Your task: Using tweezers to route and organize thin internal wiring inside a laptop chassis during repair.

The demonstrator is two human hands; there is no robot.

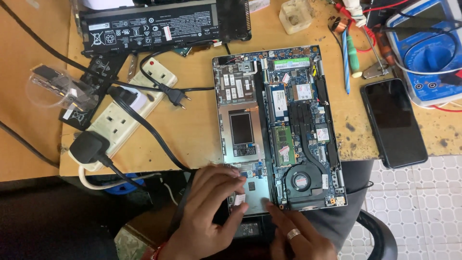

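silver opened laptop (240, 159), blue board (303, 120) exposed

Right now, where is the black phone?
In the head view the black phone lies face up at the right side of the wooden table, right of the opened laptop and just below the blue multimeter, far from both hands.

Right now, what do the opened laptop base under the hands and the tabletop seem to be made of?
The opened silver laptop base looks like matte metal, perhaps aluminium, with dull grey sheen on its bare panels. The tan tabletop looks like bare wood or board, stained and scuffed. The left hand and right hand rest on the base's near edge.
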